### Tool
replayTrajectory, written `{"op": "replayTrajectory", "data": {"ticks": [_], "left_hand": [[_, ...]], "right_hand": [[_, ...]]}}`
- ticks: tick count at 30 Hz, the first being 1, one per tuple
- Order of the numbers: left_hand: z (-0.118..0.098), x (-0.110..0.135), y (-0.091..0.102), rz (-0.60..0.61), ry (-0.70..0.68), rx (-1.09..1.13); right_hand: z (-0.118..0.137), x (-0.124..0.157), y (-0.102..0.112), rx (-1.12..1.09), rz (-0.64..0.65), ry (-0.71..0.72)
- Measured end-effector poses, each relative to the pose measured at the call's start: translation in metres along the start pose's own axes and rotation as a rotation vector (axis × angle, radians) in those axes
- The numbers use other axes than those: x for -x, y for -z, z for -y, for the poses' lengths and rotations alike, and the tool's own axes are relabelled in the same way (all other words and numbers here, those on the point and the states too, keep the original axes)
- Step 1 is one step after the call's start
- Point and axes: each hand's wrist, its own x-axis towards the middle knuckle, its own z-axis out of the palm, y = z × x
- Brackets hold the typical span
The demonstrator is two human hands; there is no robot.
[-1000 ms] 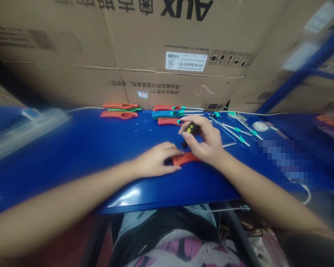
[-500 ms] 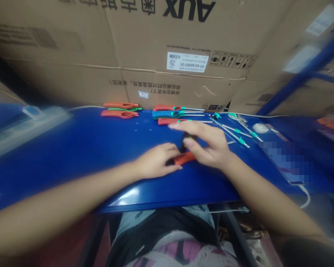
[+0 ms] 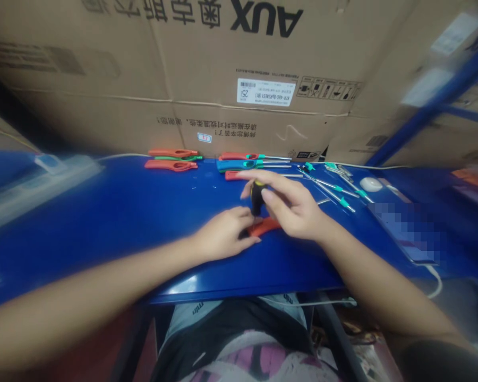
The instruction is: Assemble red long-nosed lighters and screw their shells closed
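My left hand [image 3: 229,231] is closed on one end of an orange lighter body [image 3: 265,227] lying on the blue tabletop. A dark part shows between its thumb and fingers. In my right hand [image 3: 292,207] is a short screwdriver [image 3: 257,197] with a black and yellow handle, held upright between thumb and fingers. Its lower end points down at the lighter body near my left fingertips; whether the tip touches is hard to tell. Behind my right hand lie long-nosed lighters [image 3: 239,164] in red and blue, with metal tubes, partly covered by my fingers.
Several orange and green lighter shells [image 3: 171,165] lie at the back left. Metal tubes with green ends [image 3: 338,188] are scattered right of centre, near a white rounded object [image 3: 370,184] and a phone [image 3: 406,233]. A power strip [image 3: 43,185] sits left; a cardboard box [image 3: 207,63] stands behind.
My right hand has shifted slightly left and tilted the screwdriver more upright, so more of its handle shows. My left hand and the lighter body have hardly moved.
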Motion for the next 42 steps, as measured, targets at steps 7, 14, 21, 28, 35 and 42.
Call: {"op": "replayTrajectory", "data": {"ticks": [7,14,21,28,35,42], "left_hand": [[0.001,0.0,-0.002,-0.024,-0.023,0.049],[0.004,0.001,-0.005,-0.078,-0.062,0.054],[0.006,0.002,-0.008,-0.107,-0.062,0.086],[0.006,0.001,-0.007,-0.102,-0.049,0.093],[0.006,0.001,-0.007,-0.113,-0.059,0.108],[0.006,0.001,-0.007,-0.107,-0.026,0.102]], "right_hand": [[-0.004,-0.002,0.0,0.165,-0.173,0.105],[-0.014,0.0,0.016,0.083,-0.09,0.059],[-0.021,0.002,0.016,0.123,-0.059,0.026],[-0.021,0.0,0.015,0.17,-0.117,0.118],[-0.014,0.001,0.018,-0.024,-0.005,0.025],[-0.01,0.001,0.004,0.252,-0.273,0.178]]}}
